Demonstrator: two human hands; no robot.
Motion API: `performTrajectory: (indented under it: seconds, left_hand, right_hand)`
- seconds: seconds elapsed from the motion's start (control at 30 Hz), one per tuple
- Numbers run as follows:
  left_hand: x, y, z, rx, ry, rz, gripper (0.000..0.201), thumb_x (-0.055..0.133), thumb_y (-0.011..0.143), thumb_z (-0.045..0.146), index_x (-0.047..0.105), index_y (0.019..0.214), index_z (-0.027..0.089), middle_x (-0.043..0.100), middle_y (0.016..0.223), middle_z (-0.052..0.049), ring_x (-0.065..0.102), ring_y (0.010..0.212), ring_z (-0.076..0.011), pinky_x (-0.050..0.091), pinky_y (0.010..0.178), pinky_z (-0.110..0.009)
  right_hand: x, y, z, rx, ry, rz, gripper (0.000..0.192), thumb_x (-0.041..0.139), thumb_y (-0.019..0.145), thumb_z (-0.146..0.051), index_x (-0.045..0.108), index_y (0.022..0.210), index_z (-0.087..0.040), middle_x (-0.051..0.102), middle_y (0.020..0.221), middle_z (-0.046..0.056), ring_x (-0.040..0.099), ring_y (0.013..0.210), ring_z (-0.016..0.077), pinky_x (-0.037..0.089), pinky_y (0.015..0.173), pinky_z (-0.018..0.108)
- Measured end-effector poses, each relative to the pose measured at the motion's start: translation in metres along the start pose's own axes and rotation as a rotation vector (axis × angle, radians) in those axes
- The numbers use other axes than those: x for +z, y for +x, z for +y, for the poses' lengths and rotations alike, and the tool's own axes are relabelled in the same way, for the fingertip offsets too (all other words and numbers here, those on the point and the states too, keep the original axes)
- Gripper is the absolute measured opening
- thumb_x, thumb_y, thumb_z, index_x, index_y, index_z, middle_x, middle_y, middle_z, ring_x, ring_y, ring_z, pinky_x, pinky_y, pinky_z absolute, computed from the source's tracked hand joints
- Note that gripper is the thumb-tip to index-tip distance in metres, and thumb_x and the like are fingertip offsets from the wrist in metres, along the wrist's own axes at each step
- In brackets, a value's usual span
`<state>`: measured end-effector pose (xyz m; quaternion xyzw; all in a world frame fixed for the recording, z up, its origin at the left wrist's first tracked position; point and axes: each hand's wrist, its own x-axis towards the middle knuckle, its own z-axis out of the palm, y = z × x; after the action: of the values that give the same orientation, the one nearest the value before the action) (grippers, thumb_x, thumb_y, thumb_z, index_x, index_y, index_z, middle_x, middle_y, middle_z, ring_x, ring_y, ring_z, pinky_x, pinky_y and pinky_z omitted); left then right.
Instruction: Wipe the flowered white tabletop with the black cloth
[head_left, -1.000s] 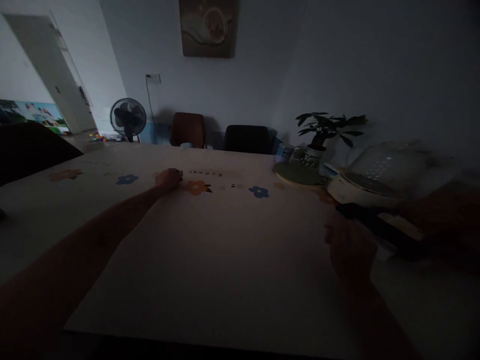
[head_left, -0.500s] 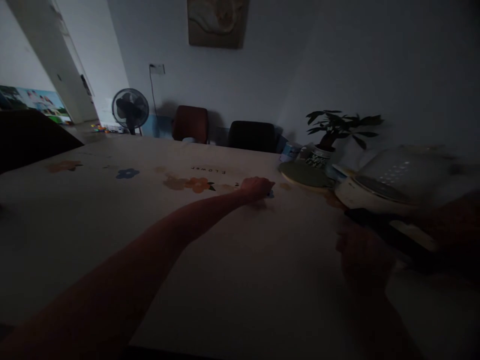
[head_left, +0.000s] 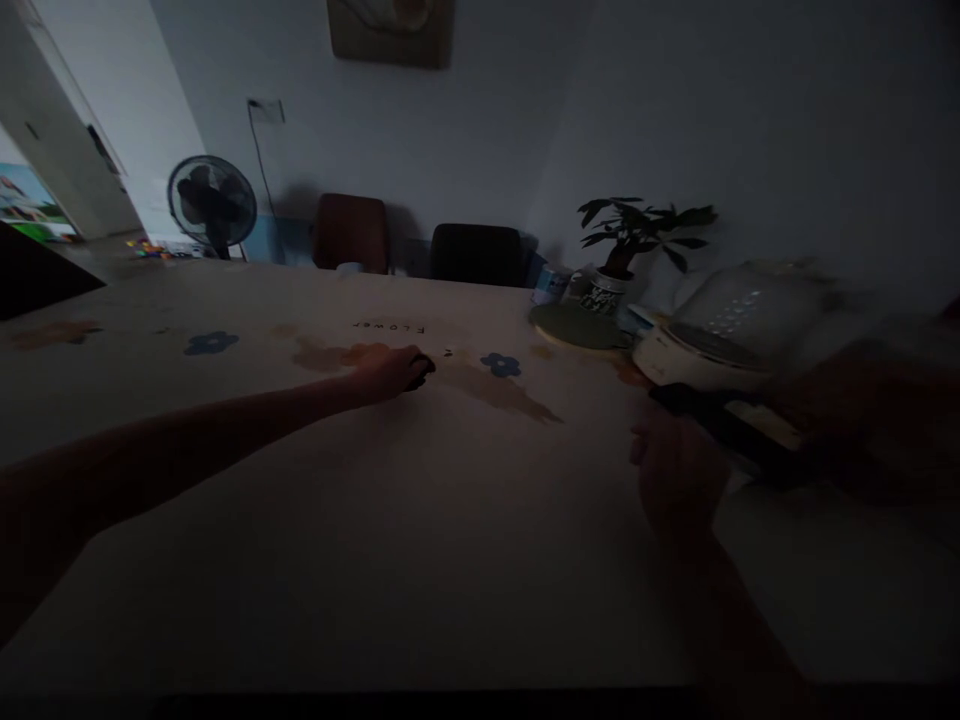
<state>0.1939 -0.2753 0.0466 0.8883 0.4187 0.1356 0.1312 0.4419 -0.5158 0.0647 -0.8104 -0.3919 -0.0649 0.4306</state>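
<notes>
My left hand [head_left: 386,374] is closed, low over the pale flower-printed tablecloth [head_left: 450,540]. A small dark shape shows at its fingertips; I cannot tell whether it is an object or shaded fingers. From there a darker streak [head_left: 510,392] runs right across the cloth; whether it is damp or a shadow is unclear. At the right, my right hand [head_left: 679,468] is closed in deep shade, beside a long black handle-like thing [head_left: 720,420]. Whether it grips anything is hidden.
Behind the right hand stands a white appliance [head_left: 694,362] with a clear dome. Close by are a round green mat [head_left: 577,327], a potted plant [head_left: 619,260] and a can [head_left: 551,284]. Two chairs [head_left: 476,254] and a fan [head_left: 214,203] stand beyond the table. The room is dim.
My left hand has slid leftward over the tablecloth, and a blue printed flower and the dark streak now show. The view has shifted right. My right hand stays by the black handle.
</notes>
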Motion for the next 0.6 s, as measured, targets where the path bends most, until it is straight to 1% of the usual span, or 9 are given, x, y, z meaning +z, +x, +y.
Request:
performTrajectory:
  seconds: [0.07, 0.13, 0.27, 0.33, 0.4, 0.47, 0.5, 0.53, 0.6]
  left_hand:
    - [-0.004, -0.011, -0.004, -0.038, -0.059, -0.021, 0.024, 0.053, 0.094, 0.027, 0.072, 0.107, 0.021, 0.069, 0.109, -0.009, 0.065, 0.1, -0.0233, 0.045, 0.082, -0.026]
    - [-0.017, -0.013, -0.002, -0.093, -0.183, -0.007, 0.025, 0.05, 0.095, 0.028, 0.073, 0.105, 0.021, 0.071, 0.105, -0.007, 0.065, 0.093, -0.0192, 0.045, 0.076, -0.024]
    - [-0.051, -0.011, 0.016, -0.151, -0.472, 0.161, 0.026, 0.055, 0.093, 0.036, 0.072, 0.092, 0.016, 0.07, 0.092, -0.007, 0.062, 0.078, -0.015, 0.043, 0.063, -0.021]
    - [-0.06, -0.014, 0.022, -0.224, -0.584, 0.212, 0.034, 0.053, 0.094, 0.043, 0.07, 0.094, 0.014, 0.068, 0.087, -0.008, 0.06, 0.067, -0.0141, 0.042, 0.057, -0.022]
    - [-0.058, -0.02, 0.02, -0.276, -0.649, 0.137, 0.043, 0.042, 0.097, 0.048, 0.066, 0.108, 0.015, 0.068, 0.088, -0.011, 0.06, 0.062, -0.0156, 0.044, 0.055, -0.024]
    - [-0.045, -0.026, 0.009, -0.22, -0.613, -0.018, 0.044, 0.039, 0.097, 0.046, 0.062, 0.121, 0.018, 0.07, 0.102, -0.014, 0.066, 0.076, -0.0204, 0.053, 0.065, -0.029]
    - [-0.037, -0.029, 0.001, -0.162, -0.561, -0.099, 0.042, 0.044, 0.096, 0.044, 0.061, 0.126, 0.02, 0.069, 0.114, -0.014, 0.068, 0.092, -0.0234, 0.055, 0.078, -0.033]
    - [-0.028, -0.032, -0.008, -0.093, -0.49, -0.17, 0.042, 0.05, 0.093, 0.042, 0.061, 0.129, 0.023, 0.065, 0.129, -0.013, 0.064, 0.112, -0.0261, 0.053, 0.095, -0.036]
    - [-0.013, -0.036, -0.024, 0.037, -0.318, -0.262, 0.047, 0.057, 0.09, 0.04, 0.059, 0.136, 0.028, 0.046, 0.153, -0.008, 0.04, 0.143, -0.0296, 0.032, 0.12, -0.044]
  right_hand:
    - [0.0, 0.001, 0.0, -0.014, -0.013, -0.004, 0.027, 0.036, 0.088, -0.018, 0.045, 0.063, -0.023, 0.049, 0.057, 0.001, 0.05, 0.057, 0.0164, 0.035, 0.063, 0.028]
    - [0.001, 0.002, 0.003, -0.008, -0.001, 0.011, 0.028, 0.035, 0.089, -0.021, 0.046, 0.064, -0.023, 0.049, 0.056, 0.001, 0.05, 0.057, 0.0167, 0.036, 0.064, 0.029]
    - [0.007, 0.003, 0.018, -0.036, 0.023, 0.026, 0.029, 0.035, 0.089, -0.029, 0.05, 0.066, -0.022, 0.051, 0.058, 0.002, 0.052, 0.059, 0.0169, 0.037, 0.066, 0.03]
    - [0.009, 0.004, 0.025, -0.048, 0.023, 0.039, 0.03, 0.035, 0.089, -0.032, 0.05, 0.066, -0.022, 0.052, 0.059, 0.002, 0.052, 0.06, 0.0175, 0.037, 0.067, 0.03]
    - [0.009, 0.005, 0.027, -0.046, 0.011, 0.043, 0.03, 0.034, 0.09, -0.033, 0.05, 0.066, -0.022, 0.053, 0.059, 0.003, 0.053, 0.06, 0.0182, 0.036, 0.066, 0.031]
    - [0.009, 0.005, 0.026, -0.04, -0.002, 0.027, 0.03, 0.033, 0.09, -0.031, 0.05, 0.066, -0.022, 0.055, 0.06, 0.003, 0.053, 0.06, 0.0183, 0.036, 0.066, 0.031]
    - [0.008, 0.004, 0.024, -0.038, 0.001, 0.016, 0.03, 0.033, 0.091, -0.029, 0.05, 0.067, -0.022, 0.055, 0.061, 0.003, 0.054, 0.06, 0.018, 0.036, 0.067, 0.031]
    - [0.008, 0.004, 0.022, -0.031, 0.008, 0.007, 0.031, 0.033, 0.091, -0.028, 0.05, 0.067, -0.022, 0.054, 0.061, 0.003, 0.054, 0.06, 0.0176, 0.036, 0.068, 0.031]
    - [0.006, 0.002, 0.018, -0.012, 0.026, 0.006, 0.032, 0.033, 0.092, -0.029, 0.051, 0.067, -0.022, 0.053, 0.06, 0.003, 0.055, 0.059, 0.017, 0.037, 0.068, 0.03]
